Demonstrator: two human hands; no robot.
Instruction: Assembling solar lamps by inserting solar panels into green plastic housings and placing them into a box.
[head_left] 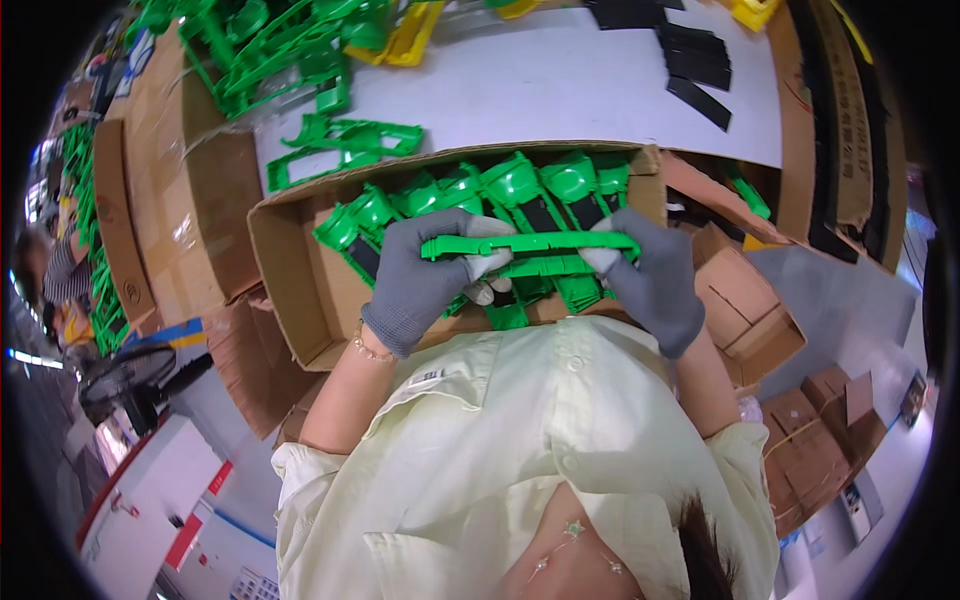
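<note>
Both my hands wear grey gloves with pale fingertips. Between them I hold a long green plastic part edge-on, level above an open cardboard box. My left hand pinches its left end, thumb above and fingers curled below. My right hand grips the right end the same way. Under and behind the held part, several green plastic pieces with black panels lie tilted in a row in the box. My hands hide some of them.
Loose green frames and a yellow piece lie on the white tabletop. Flat black pieces are at the far right. Cardboard boxes flank the table. At left stand a black fan and, farther off, another person.
</note>
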